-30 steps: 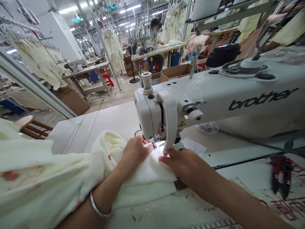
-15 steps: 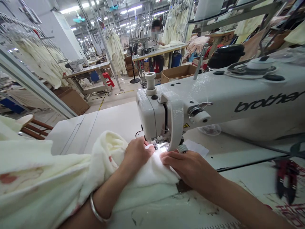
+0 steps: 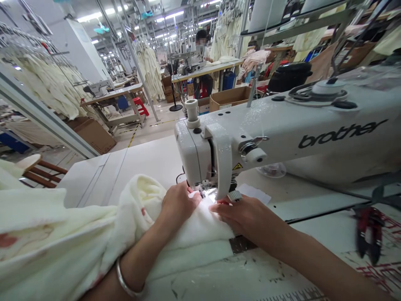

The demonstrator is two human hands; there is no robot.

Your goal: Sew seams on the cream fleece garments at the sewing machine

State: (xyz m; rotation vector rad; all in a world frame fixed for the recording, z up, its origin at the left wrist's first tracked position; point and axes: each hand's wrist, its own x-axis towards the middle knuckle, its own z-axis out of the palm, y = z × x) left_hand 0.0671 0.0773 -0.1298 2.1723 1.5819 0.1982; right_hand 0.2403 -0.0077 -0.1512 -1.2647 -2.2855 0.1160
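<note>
Left hand: is resting on the cloth just left of the machine's foot, fingers bent and gathered; whether it is pinching or only pressing, I cannot tell.
Right hand: is touching the cloth right of the foot, thumb and forefinger sitting close together; whether they are gripping, I cannot tell.
Bracelet: is circling the left wrist, smooth and silvery.
Progress: one portion of cloth is lying at the lit foot, while the bulk is bunching well to the left; no finished seam is showing clearly, so how much is left I cannot judge.
Cloth feel: is looking soft, fluffy and pale cream, folding thickly, with reddish patches showing.
Sewing machine: is standing over the white surface, its rounded body shining.
Snips: are showing at far right, blurred, dark and red.
Beyond: a wooden stool is standing left, cream garments are hanging, and a person is appearing behind another surface.
</note>
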